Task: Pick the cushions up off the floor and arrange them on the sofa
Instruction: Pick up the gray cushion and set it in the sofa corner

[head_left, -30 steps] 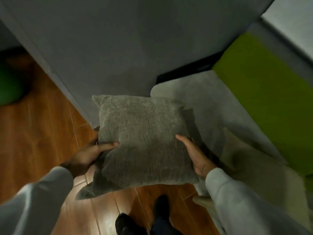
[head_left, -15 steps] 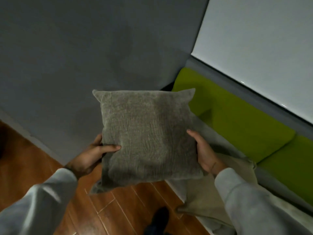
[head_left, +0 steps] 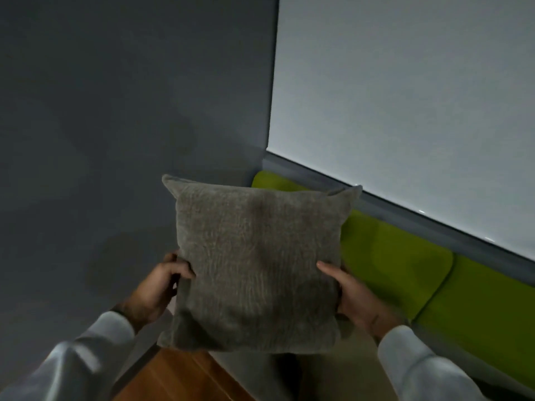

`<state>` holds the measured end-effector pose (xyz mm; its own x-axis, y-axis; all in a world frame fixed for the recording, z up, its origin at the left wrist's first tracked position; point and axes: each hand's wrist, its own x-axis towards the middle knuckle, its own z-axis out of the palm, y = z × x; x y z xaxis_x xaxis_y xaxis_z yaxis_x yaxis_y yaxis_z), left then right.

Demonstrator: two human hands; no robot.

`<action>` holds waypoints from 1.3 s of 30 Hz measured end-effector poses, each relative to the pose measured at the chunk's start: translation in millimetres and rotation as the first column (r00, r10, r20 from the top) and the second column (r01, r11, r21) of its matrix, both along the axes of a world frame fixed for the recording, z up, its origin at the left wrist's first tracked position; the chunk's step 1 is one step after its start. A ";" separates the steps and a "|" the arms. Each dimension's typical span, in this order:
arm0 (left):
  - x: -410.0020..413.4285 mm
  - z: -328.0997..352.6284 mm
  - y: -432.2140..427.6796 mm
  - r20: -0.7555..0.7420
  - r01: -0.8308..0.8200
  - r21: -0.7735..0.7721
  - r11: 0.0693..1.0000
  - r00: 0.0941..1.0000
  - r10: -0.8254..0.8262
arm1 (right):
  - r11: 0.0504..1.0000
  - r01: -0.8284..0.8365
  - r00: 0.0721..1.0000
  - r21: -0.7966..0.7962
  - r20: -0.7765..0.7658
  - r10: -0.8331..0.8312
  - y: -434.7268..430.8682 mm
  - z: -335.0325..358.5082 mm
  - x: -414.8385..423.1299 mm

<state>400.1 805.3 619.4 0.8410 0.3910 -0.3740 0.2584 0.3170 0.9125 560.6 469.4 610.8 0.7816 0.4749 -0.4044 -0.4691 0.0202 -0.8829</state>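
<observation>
A: Listing item one: grey cushion (head_left: 257, 264), square, chenille-like weave, held upright in the air, face toward the camera.

B: Holders?

A: Left hand (head_left: 156, 287) clamped on its left edge, thumb on the front face, fingers wrapped behind. Right hand (head_left: 351, 295) clamped on its right edge, thumb in front, fingers hidden behind. Both grip the lower half, level with each other; neither is nearer.

B: Item two?

A: Sofa (head_left: 396, 267), lime-green back cushions along the pale wall (head_left: 405, 96), running from the corner away to the right. It lies behind and to the right of the held cushion. The seat is mostly hidden by the cushion and the right sleeve (head_left: 419, 369).

B: Relation that governs the next move?

A: Destination is forward and rightward of both hands. The cushion being square, no long axis matters; its top edge sits roughly level.

B: Edges and room?

A: Dark grey wall (head_left: 115, 125) closes the left side near the corner. Open room lies along the green backs to the right. Wood floor (head_left: 179, 377) shows below.

B: Judgement?

A: Likely carrying toward placement; the cushion is not yet on the sofa.
</observation>
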 end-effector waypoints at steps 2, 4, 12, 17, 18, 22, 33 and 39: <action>29.1 13.8 2.2 0.053 0.042 -0.034 0.999 0.998 -0.040 | 0.998 0.037 0.999 -0.058 0.039 -0.035 -7.9 7.9 14.1; 63.1 25.7 3.8 0.079 0.110 -0.050 0.993 0.991 -0.106 | 0.996 0.046 0.996 -0.070 0.077 -0.041 -10.1 11.6 30.2; 184.0 23.7 10.7 0.057 0.147 -0.025 0.989 0.988 -0.145 | 0.981 0.176 0.982 -0.080 0.079 -0.170 7.4 -0.7 81.3; 251.3 -5.7 39.6 -0.010 0.251 -0.010 0.968 0.968 -0.251 | 0.956 0.252 0.967 -0.148 0.069 -0.244 30.4 -23.6 115.0; 266.9 -14.3 45.7 -0.031 0.284 -0.007 0.959 0.958 -0.284 | 0.950 0.267 0.964 -0.161 0.052 -0.262 38.8 -31.7 123.3; 305.7 -44.6 61.6 -0.091 0.347 0.005 0.938 0.934 -0.345 | 0.907 0.354 0.931 -0.228 -0.003 -0.364 66.1 -55.2 141.9; 337.2 -120.5 92.4 -0.269 0.469 0.005 0.883 0.851 -0.451 | 0.822 0.476 0.807 -0.312 -0.216 -0.549 92.7 -108.5 130.7; 362.4 -126.5 102.6 -0.298 0.242 0.049 0.969 0.930 -0.217 | 0.588 0.651 0.703 -0.479 0.090 -0.705 75.6 -102.2 164.1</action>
<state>762.4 907.9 492.9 0.7723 0.2404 -0.5881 0.5708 0.1440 0.8084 724.6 544.9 508.6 0.7435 -0.4319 -0.5106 -0.5686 -0.0062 -0.8226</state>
